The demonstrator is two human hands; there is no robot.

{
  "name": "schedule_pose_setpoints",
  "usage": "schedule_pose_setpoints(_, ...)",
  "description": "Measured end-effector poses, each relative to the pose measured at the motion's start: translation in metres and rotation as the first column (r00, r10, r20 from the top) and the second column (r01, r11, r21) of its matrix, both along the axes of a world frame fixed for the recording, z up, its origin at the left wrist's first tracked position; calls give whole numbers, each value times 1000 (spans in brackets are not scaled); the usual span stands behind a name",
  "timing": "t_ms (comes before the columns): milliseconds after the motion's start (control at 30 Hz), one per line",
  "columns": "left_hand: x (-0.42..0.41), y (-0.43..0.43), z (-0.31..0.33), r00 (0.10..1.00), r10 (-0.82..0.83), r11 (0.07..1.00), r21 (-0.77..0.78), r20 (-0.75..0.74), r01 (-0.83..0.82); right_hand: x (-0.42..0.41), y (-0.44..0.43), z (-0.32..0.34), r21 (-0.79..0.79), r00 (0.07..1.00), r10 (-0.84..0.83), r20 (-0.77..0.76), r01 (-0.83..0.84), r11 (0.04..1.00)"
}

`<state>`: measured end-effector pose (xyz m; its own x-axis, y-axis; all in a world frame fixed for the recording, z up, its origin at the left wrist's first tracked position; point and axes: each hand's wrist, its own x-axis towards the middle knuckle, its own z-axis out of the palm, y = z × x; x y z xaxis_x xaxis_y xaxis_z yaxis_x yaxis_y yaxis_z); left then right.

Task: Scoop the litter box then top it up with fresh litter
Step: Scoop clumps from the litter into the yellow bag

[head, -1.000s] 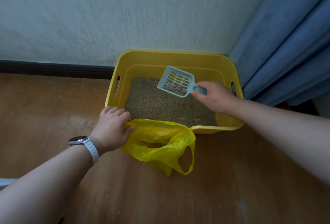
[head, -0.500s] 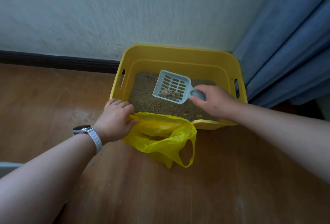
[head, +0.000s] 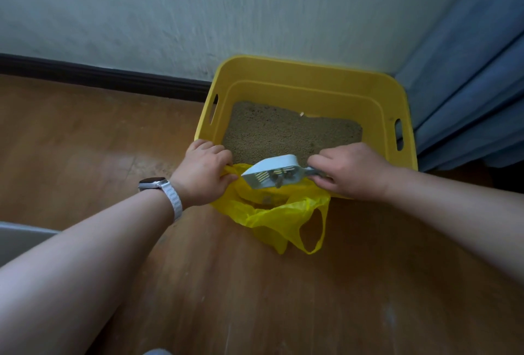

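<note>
Over the bag (head: 283, 216), scoop (head: 272, 169) handle within right hand (head: 351, 170) fingers (head: 319, 159).

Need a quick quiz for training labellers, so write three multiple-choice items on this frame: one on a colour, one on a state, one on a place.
1. What colour is the litter box?
A. Blue
B. Yellow
C. White

2. What is the left hand doing?
A. Hanging open, touching nothing
B. Gripping the edge of the bag
C. Holding a handle

3. Where is the head of the scoop?
A. Over the bag's open mouth
B. At the litter box's far wall
C. Behind the litter box

Answers:
1 B, its walls and rim are yellow.
2 B, its fingers curl round the bag's edge at the box's near corner.
3 A, the right hand holds the scoop tilted above the bag, with clumps on it.
</note>
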<state>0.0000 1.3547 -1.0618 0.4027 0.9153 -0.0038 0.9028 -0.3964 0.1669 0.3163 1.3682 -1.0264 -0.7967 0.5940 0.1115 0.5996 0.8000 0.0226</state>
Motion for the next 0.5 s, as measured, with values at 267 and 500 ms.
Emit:
schedule_pose_setpoints(267, 1, 1, -2, 1000, 0, 1000, 4, 18, 0, -3, -4, -2, 21, 999, 42, -24, -41, 999)
schedule_pose_setpoints(500, 0, 0, -2, 1000, 4, 1000, 4, 15, -4, -7, -9, -3, 146, 993, 115, -24, -110, 983)
